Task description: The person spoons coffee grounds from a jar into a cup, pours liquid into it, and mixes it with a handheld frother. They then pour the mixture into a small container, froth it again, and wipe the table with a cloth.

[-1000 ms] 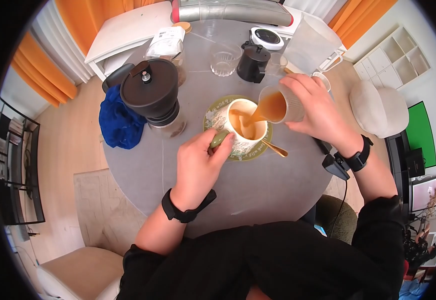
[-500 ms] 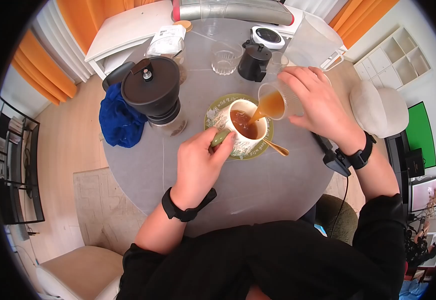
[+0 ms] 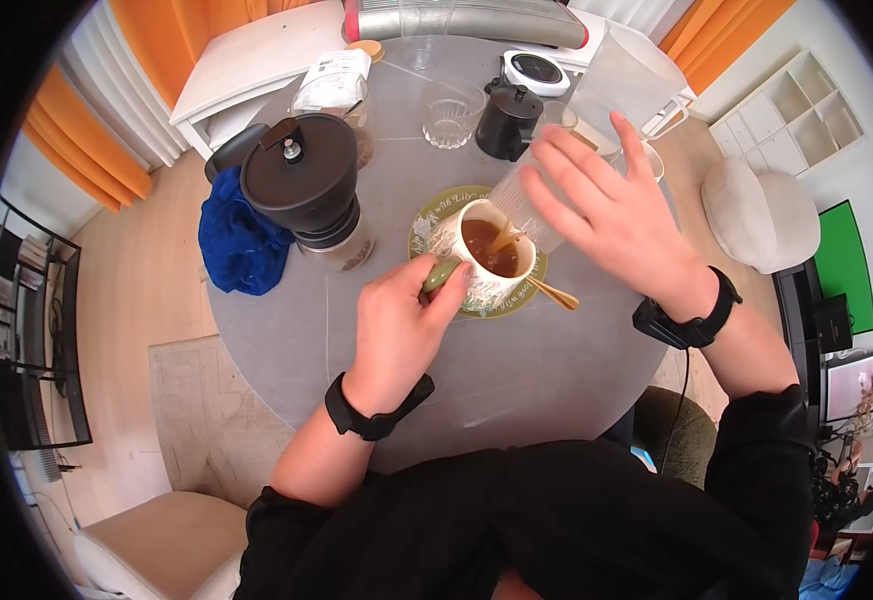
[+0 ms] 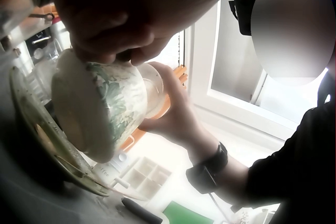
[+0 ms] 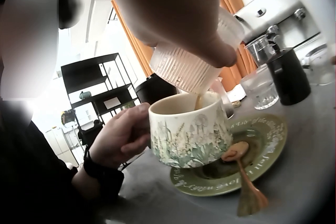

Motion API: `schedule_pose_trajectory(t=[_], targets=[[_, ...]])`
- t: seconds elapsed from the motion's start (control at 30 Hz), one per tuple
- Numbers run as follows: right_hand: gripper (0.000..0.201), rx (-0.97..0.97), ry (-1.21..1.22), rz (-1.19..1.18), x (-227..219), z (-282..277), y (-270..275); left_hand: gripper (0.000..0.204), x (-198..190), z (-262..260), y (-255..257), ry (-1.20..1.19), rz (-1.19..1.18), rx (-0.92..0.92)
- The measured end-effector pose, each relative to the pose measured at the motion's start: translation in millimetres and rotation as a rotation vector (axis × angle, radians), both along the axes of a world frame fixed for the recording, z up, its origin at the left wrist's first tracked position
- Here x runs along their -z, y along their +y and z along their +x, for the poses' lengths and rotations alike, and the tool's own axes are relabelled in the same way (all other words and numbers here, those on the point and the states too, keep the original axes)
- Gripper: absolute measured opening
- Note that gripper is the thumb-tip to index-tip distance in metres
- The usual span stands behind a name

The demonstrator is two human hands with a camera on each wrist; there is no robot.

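My left hand (image 3: 397, 318) grips the green handle (image 3: 441, 276) of a floral mug (image 5: 190, 139) holding brown liquid. In the right wrist view the mug is held above a green lettered plate (image 5: 273, 129). My right hand (image 3: 622, 215) holds a clear ribbed glass (image 5: 181, 69) steeply tilted, its mouth at the mug's rim. A thin brown stream (image 5: 198, 101) runs from the glass into the mug. A gold spoon (image 5: 244, 179) lies on the plate, its handle past the edge. The right fingers partly hide the glass in the head view.
A coffee grinder (image 3: 300, 180) and a blue cloth (image 3: 242, 240) stand left on the round grey table (image 3: 437, 390). Behind the plate are an empty glass (image 3: 451, 115), a black pitcher (image 3: 510, 122), a white scale (image 3: 537, 72) and a clear jug (image 3: 625, 85).
My right hand has turned and tipped the glass further over, its fingers now spread higher. The stream has thinned and little liquid shows in the glass. My left hand and the mug stay put.
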State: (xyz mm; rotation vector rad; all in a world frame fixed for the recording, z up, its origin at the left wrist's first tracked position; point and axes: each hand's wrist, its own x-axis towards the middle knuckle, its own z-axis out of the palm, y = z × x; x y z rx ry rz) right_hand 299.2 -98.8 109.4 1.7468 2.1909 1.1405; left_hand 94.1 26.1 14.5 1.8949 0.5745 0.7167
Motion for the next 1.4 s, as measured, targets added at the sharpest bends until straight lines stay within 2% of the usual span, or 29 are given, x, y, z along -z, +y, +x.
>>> schedule_pose_trajectory(t=[0.1, 0.23, 0.3, 0.33, 0.4, 0.43, 0.5, 0.53, 0.6, 0.7, 0.8, 1.0, 1.1, 1.4], targets=[[0.046, -0.077, -0.043, 0.081, 10.8, 4.6, 0.7, 0.031, -0.2, -0.2, -0.3, 0.007, -0.048, 0.014], [0.052, -0.058, 0.071, 0.098, 18.1, 8.2, -5.3, 0.032, 2.0, 0.0, -1.3, 0.001, -0.171, 0.032], [0.067, 0.138, 0.501, 0.127, 21.1, 8.0, -9.2, 0.032, 3.2, 0.3, -1.2, -0.003, -0.214, 0.03], [0.067, 0.138, 0.502, 0.129, 25.8, 10.4, -12.8, 0.033, 3.2, 0.3, -0.9, -0.007, -0.257, 0.027], [0.083, 0.23, 0.969, 0.217, 39.6, 18.1, -23.5, 0.033, -2.4, -1.1, 0.4, -0.035, -0.333, 0.014], [0.083, 0.229, 0.969, 0.222, 44.1, 19.2, -30.4, 0.033, -4.9, -1.7, 1.3, -0.064, -0.412, 0.001], [0.084, 0.4, 1.258, 0.237, 53.0, 18.1, -45.7, 0.032, -3.2, -1.8, 4.5, -0.108, -0.404, -0.008], [0.084, 0.399, 1.26, 0.24, 57.0, 17.4, -52.1, 0.031, -2.2, -1.8, 5.1, -0.153, -0.399, -0.018], [0.082, 0.439, 1.541, 0.212, 65.8, 15.7, -63.5, 0.032, -2.1, -1.7, 4.9, -0.157, -0.389, -0.008], [0.08, 0.522, 1.634, 0.206, 89.0, 17.5, -80.3, 0.033, 0.7, -2.6, 5.7, -0.141, -0.371, 0.032], [0.08, 0.52, 1.596, 0.245, 110.1, 18.4, -92.0, 0.035, 0.7, -5.0, 8.1, -0.123, -0.402, 0.078], [0.078, 0.613, 1.696, 0.208, 102.7, 9.7, -91.8, 0.037, -0.7, -0.6, 2.5, -0.111, -0.474, 0.114], [0.078, 0.526, 1.665, 0.257, 116.6, 15.6, -89.6, 0.038, 1.9, -0.7, 3.6, -0.073, -0.473, 0.153], [0.082, 0.516, 1.692, 0.265, 127.3, 14.1, -91.3, 0.039, -3.4, -1.7, 8.1, -0.047, -0.497, 0.127]])
